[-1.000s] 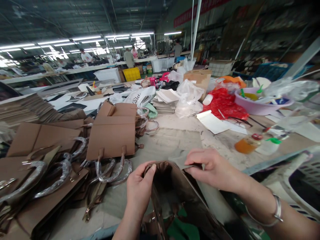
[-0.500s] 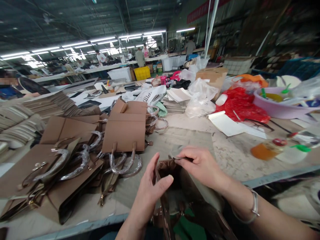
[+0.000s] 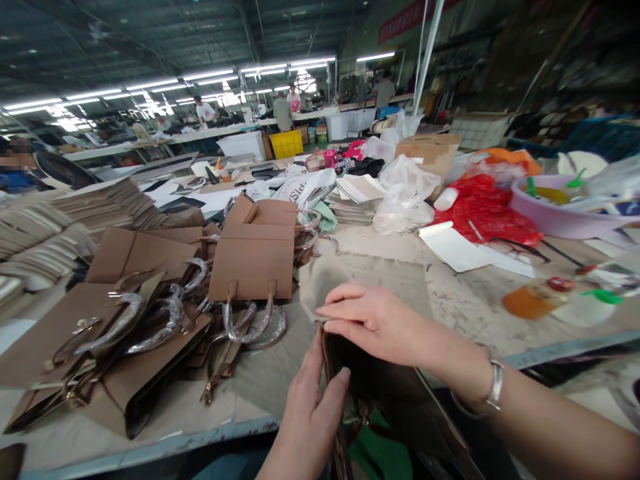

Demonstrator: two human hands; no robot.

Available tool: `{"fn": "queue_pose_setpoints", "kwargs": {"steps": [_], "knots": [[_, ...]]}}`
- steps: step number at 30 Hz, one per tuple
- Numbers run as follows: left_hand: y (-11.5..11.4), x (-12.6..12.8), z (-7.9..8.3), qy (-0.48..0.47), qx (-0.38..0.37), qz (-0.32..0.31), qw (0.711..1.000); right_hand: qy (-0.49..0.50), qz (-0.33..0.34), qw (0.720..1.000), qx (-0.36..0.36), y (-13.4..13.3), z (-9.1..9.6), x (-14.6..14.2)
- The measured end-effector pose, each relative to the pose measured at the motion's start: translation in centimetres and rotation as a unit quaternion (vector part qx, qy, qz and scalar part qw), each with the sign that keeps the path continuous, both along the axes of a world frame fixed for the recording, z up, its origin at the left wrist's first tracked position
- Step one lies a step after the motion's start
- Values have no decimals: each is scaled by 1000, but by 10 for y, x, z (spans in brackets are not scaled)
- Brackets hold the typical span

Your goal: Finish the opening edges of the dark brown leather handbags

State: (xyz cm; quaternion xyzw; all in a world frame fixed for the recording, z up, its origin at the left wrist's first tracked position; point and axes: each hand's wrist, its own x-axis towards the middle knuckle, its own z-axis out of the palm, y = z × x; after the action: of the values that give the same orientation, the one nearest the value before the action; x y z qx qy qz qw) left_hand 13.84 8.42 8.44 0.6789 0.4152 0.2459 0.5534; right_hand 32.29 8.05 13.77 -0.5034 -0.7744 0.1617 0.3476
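Note:
A dark brown handbag (image 3: 400,407) stands mouth-up at the table's front edge, its dark inside showing. My left hand (image 3: 313,400) is at its left side, fingers along the outside and thumb over the mouth, with the bag's wall between them. My right hand (image 3: 375,323) is closed at the bag's far top corner, its fingertips pressed together on the rim. Just behind those fingertips a thin greyish sheet (image 3: 320,283) rises; whether it belongs to the bag I cannot tell. Something green (image 3: 380,447) shows below the bag.
Brown handbags (image 3: 253,260) with plastic-wrapped handles (image 3: 167,327) pile up at left, beside stacked panels (image 3: 110,207). At right lie a notepad (image 3: 450,247), glasses (image 3: 520,248), a bottle of amber liquid (image 3: 533,300), a red plastic bag (image 3: 480,207) and a lilac basin (image 3: 565,213). People work far behind.
My right hand has shifted left and turned flatter over the rim, toward my left hand. My left hand has closed in on the bag's wall. The greyish sheet now stands higher behind the fingers.

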Motion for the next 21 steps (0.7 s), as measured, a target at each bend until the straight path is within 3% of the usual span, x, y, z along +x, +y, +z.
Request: {"fn": "queue_pose_setpoints", "kwargs": {"steps": [4,7,9,12,14,17,18,21], "knots": [[1,-4,-1,10,25,-9,1000,-96,25,995,-15,16,-15,-12],[-4,-15,-5,12,37,-3,999,-55,-19,998,-34,20,-18,-17],[-10,-25,-7,22,41,-7,999,31,-64,994,-78,21,-16,-15],[-19,-37,-9,28,33,12,999,262,-119,947,-142,21,-16,-3],[-23,-40,-9,19,21,52,998,381,-162,903,-115,19,-24,11],[-23,-41,-9,10,-25,105,994,358,-318,877,-50,6,-49,42],[-21,-41,-9,7,-44,113,993,310,-383,868,-60,0,-59,54],[-14,-43,-12,-35,-105,151,982,278,-455,840,-100,-22,-86,87]]}}
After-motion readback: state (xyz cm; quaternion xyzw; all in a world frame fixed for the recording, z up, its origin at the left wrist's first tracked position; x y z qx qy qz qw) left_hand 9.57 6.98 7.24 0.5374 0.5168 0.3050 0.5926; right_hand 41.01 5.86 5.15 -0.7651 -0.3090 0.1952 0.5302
